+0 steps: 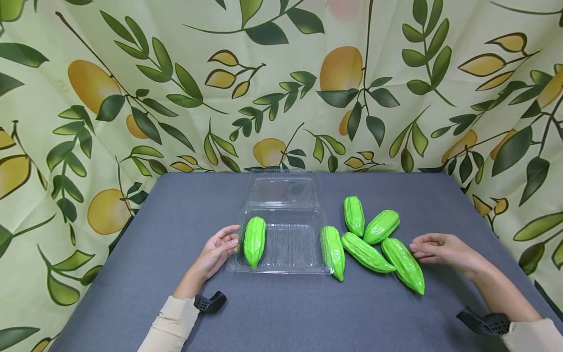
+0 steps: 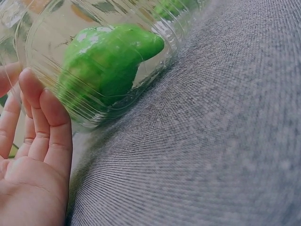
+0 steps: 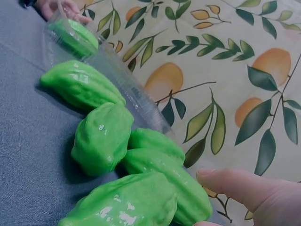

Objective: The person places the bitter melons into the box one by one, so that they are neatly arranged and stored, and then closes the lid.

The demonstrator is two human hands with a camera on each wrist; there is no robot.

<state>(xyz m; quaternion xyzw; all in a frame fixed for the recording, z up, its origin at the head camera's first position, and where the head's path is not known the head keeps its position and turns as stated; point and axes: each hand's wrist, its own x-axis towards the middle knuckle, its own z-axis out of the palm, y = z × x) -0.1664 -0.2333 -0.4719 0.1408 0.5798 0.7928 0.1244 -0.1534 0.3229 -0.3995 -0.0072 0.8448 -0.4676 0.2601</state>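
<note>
A clear plastic clamshell container [image 1: 286, 268] lies with its lid [image 1: 283, 190] folded back. One glossy green bitter melon [image 1: 254, 242] is inside, along the left wall. My left hand [image 1: 215, 252] is at the container's left side, its extended fingertips [image 2: 54, 106] right at the clear wall in the left wrist view. Several more bitter melons lie to the right, the nearest one [image 1: 334, 252] overlapping the container's right edge. My right hand [image 1: 446, 252] hovers beside the rightmost bitter melon [image 1: 404, 266], fingers loosely bent and holding nothing.
Grey cloth covers the table [image 1: 281, 313]. A curtain [image 1: 281, 98] printed with fruit and leaves stands behind it and along both sides. Behind the rightmost melon, more bitter melons [image 1: 367, 252] lie close together. Black bands [image 1: 211, 302] are on both wrists.
</note>
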